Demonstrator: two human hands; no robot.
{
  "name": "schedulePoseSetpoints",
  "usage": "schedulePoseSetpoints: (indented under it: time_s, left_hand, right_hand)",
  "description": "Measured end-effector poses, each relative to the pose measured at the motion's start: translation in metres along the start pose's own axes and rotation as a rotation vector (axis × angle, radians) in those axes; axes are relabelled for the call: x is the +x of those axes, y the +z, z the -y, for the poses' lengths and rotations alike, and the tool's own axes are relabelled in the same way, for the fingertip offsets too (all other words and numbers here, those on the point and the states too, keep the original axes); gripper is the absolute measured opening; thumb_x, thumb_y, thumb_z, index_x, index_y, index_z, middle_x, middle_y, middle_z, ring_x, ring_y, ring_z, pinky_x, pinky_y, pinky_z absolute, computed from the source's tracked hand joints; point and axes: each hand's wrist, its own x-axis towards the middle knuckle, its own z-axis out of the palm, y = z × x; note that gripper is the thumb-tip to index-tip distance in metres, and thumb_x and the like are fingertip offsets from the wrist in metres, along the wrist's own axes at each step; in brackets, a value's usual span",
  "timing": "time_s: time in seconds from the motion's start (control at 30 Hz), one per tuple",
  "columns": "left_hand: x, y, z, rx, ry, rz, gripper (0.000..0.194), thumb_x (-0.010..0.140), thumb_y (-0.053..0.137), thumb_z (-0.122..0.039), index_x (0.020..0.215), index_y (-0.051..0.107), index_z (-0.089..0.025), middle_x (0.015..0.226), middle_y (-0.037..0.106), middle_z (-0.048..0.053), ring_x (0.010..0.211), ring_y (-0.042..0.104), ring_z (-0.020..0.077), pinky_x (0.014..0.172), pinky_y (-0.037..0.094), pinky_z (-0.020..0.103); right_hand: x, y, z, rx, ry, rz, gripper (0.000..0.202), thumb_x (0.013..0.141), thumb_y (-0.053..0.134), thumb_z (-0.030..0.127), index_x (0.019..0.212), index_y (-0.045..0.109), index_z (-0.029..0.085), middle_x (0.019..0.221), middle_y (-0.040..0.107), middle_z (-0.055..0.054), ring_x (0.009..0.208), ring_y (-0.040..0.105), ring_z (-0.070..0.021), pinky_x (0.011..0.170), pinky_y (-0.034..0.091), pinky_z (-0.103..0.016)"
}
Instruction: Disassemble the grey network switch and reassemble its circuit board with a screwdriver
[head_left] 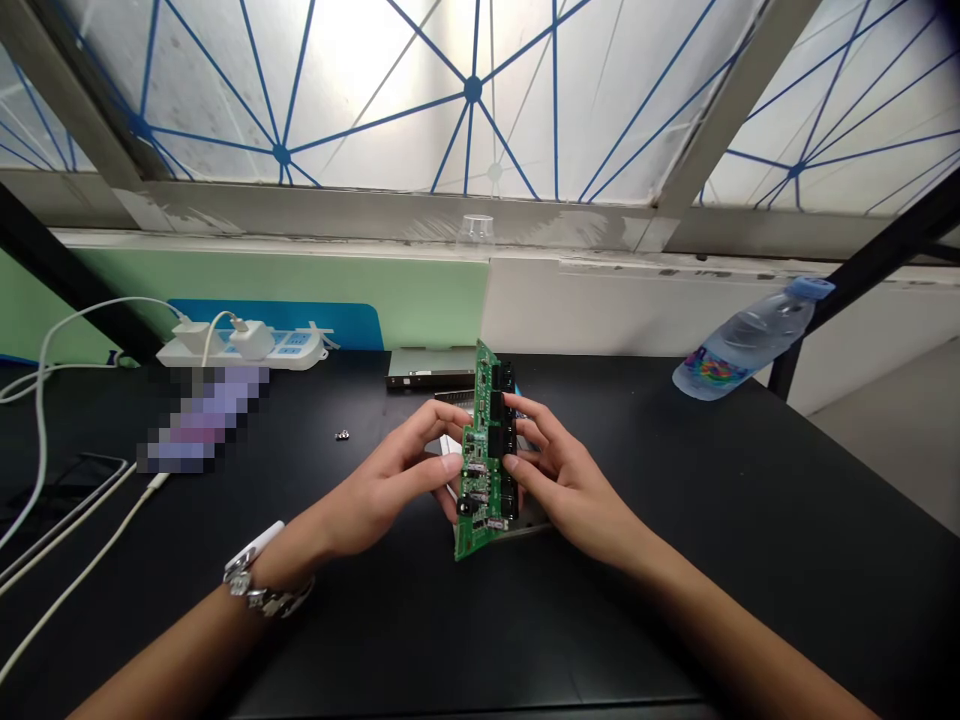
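- Gripping the green circuit board [478,470] from both sides, the two hands meet above the middle of the black tabletop [637,640], nearer its back edge than its front edge.
- The left hand [397,470] holds the board's left side, thumb on the near face and fingers curled behind; it wears a metal bracelet [262,600] at the wrist.
- The right hand [566,480] holds the other side, its thumb and index finger set against the row of black connectors [496,435].
- The board is tilted up on its long side, its lower end pointing toward the front edge.
- A grey metal part [529,528] lies beneath the hands, mostly hidden by them.
- A flat metal box [431,365] lies by the middle of the back edge, just beyond the board.
- A few small metal pieces [342,435], too small to make out, lie left of the left hand.
- Toward the back left corner, a white power strip [296,350] carries two plugs; a pixelated item [206,420] with a cable [112,545] attached lies in front of it.
- A plastic bottle [757,335] with a blue cap is near the back right corner.
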Motion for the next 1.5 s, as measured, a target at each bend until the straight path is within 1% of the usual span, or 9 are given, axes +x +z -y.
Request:
schedulePoseSetpoints:
  time_s: [0.13, 0.27, 0.53, 0.73, 0.87, 1.17, 1.27, 1.37, 1.5]
  left_hand:
    - [0.000, -0.005, 0.004, 0.018, -0.016, 0.005, 0.034, 0.098, 0.063, -0.044, 0.125, 0.052, -0.025, 0.127, 0.060, 0.010, 0.097, 0.068, 0.0228, 0.083, 0.057, 0.037]
    - [0.000, -0.007, 0.006, 0.014, -0.063, 0.065, 0.038, 0.098, 0.062, -0.046, 0.129, 0.053, -0.024, 0.120, 0.063, 0.010, 0.100, 0.068, 0.0259, 0.088, 0.056, 0.041]
    - [0.002, -0.006, 0.005, -0.052, -0.062, 0.130, 0.040, 0.097, 0.061, -0.044, 0.131, 0.055, -0.023, 0.121, 0.061, 0.011, 0.102, 0.065, 0.0261, 0.086, 0.056, 0.040]
    - [0.002, -0.005, 0.002, -0.049, -0.077, 0.117, 0.034, 0.096, 0.063, -0.042, 0.124, 0.055, -0.023, 0.117, 0.060, 0.009, 0.089, 0.063, 0.0210, 0.088, 0.054, 0.041]
    - [0.001, -0.004, -0.001, -0.003, -0.072, 0.114, 0.037, 0.096, 0.064, -0.043, 0.125, 0.056, -0.023, 0.120, 0.061, 0.011, 0.099, 0.063, 0.0252, 0.085, 0.055, 0.041]
    - [0.001, -0.008, -0.003, 0.036, -0.076, 0.066, 0.041, 0.094, 0.067, -0.042, 0.129, 0.060, -0.022, 0.123, 0.067, 0.012, 0.106, 0.067, 0.0279, 0.087, 0.056, 0.040]
    - [0.000, -0.013, -0.003, 0.034, -0.097, 0.106, 0.046, 0.094, 0.069, -0.038, 0.136, 0.059, -0.023, 0.118, 0.070, 0.012, 0.105, 0.071, 0.0285, 0.086, 0.059, 0.040]
    - [-0.001, -0.019, -0.004, 0.031, -0.178, 0.189, 0.060, 0.092, 0.072, -0.034, 0.147, 0.050, -0.025, 0.106, 0.074, 0.011, 0.084, 0.077, 0.0264, 0.072, 0.062, 0.037]
    - [-0.002, -0.026, -0.005, 0.029, -0.243, 0.251, 0.065, 0.095, 0.069, -0.031, 0.153, 0.040, -0.026, 0.105, 0.075, 0.012, 0.083, 0.080, 0.0255, 0.073, 0.064, 0.036]
  right_hand:
    - [0.000, 0.000, 0.002, -0.029, 0.023, -0.023, 0.057, 0.097, 0.060, 0.026, 0.151, 0.041, 0.034, 0.144, 0.050, -0.012, 0.080, 0.062, -0.0125, 0.061, 0.054, -0.026]
    - [-0.001, -0.001, 0.001, -0.042, 0.011, -0.025, 0.057, 0.097, 0.059, 0.026, 0.151, 0.041, 0.034, 0.142, 0.052, -0.011, 0.080, 0.061, -0.0129, 0.063, 0.053, -0.026]
    - [-0.001, 0.000, 0.004, -0.049, 0.004, -0.028, 0.056, 0.097, 0.058, 0.025, 0.150, 0.043, 0.032, 0.136, 0.056, -0.010, 0.078, 0.059, -0.0126, 0.063, 0.052, -0.026]
    - [-0.002, -0.001, 0.003, -0.059, 0.009, -0.034, 0.055, 0.098, 0.057, 0.026, 0.151, 0.043, 0.033, 0.138, 0.055, -0.011, 0.077, 0.059, -0.0124, 0.061, 0.051, -0.026]
    - [-0.002, -0.001, 0.002, -0.064, 0.004, -0.042, 0.056, 0.097, 0.059, 0.027, 0.151, 0.043, 0.033, 0.142, 0.054, -0.012, 0.082, 0.063, -0.0140, 0.063, 0.053, -0.027]
    - [-0.001, 0.000, 0.002, -0.045, -0.065, -0.059, 0.053, 0.098, 0.059, 0.028, 0.149, 0.046, 0.031, 0.137, 0.057, -0.011, 0.098, 0.068, -0.0174, 0.088, 0.060, -0.035]
    - [-0.001, 0.001, 0.004, -0.027, -0.075, -0.098, 0.052, 0.098, 0.061, 0.028, 0.147, 0.047, 0.032, 0.136, 0.057, -0.010, 0.092, 0.067, -0.0174, 0.073, 0.061, -0.030]
    - [-0.003, 0.002, 0.006, -0.025, -0.079, -0.132, 0.052, 0.097, 0.062, 0.029, 0.147, 0.047, 0.033, 0.130, 0.059, -0.010, 0.081, 0.064, -0.0154, 0.054, 0.054, -0.024]
    - [-0.005, 0.003, 0.008, -0.047, -0.089, -0.132, 0.050, 0.098, 0.061, 0.027, 0.146, 0.049, 0.033, 0.127, 0.059, -0.008, 0.075, 0.060, -0.0119, 0.052, 0.052, -0.021]
